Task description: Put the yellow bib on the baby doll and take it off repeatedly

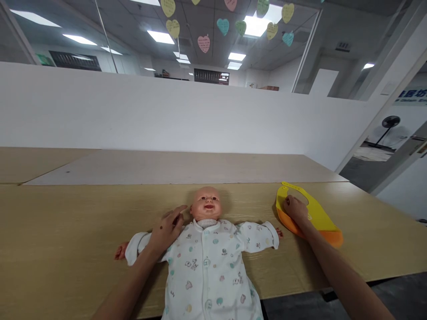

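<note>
A baby doll point(207, 204) lies on its back on a light wood-grain table point(66, 222), its arms spread. It wears a white sleepsuit point(203, 266) with small coloured prints. My left hand point(166, 230) rests on the doll's right shoulder, fingers reaching towards its neck and cheek. To the doll's left lies a yellow and orange silicone bib point(310, 218). My right hand point(296, 210) is on the bib, fingers curled at the edge of its neck opening. My forearms cover part of the table.
A white partition wall point(167, 115) runs behind the table, with a beige board point(167, 168) along its foot. Paper hearts point(203, 43) hang from the ceiling beyond a glass panel. A standing fan point(388, 126) shows through a doorway at right. The table's front edge crosses the lower right.
</note>
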The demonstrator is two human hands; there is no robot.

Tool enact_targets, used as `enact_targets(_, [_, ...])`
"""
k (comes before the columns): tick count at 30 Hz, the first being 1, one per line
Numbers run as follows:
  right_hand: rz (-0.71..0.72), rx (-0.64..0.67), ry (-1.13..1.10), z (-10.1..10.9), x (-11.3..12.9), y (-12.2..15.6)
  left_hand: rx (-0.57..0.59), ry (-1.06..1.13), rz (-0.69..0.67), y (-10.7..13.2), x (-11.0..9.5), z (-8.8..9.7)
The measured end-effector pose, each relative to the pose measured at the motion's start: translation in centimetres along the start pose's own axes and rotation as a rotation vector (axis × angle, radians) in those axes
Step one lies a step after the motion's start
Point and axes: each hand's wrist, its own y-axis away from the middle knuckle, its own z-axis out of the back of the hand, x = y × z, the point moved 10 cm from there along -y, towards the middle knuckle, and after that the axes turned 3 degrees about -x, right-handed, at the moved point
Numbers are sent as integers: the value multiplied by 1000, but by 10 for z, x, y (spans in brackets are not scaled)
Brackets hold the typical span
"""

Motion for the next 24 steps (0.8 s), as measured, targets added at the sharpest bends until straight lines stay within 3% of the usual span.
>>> enact_targets(9, [146, 119, -124, 13, 0, 18, 5, 24, 7, -2, -4, 2])
enact_targets(15, [282, 199, -308, 7, 2, 44, -11, 19, -9, -1, -6, 3])
enact_targets(18, [333, 166, -258, 7, 7, 52, -18, 0, -12, 0, -4, 3])
enact_targets(24, [305, 193, -147, 19, 11, 63, 2, 6, 25, 0, 2, 1])
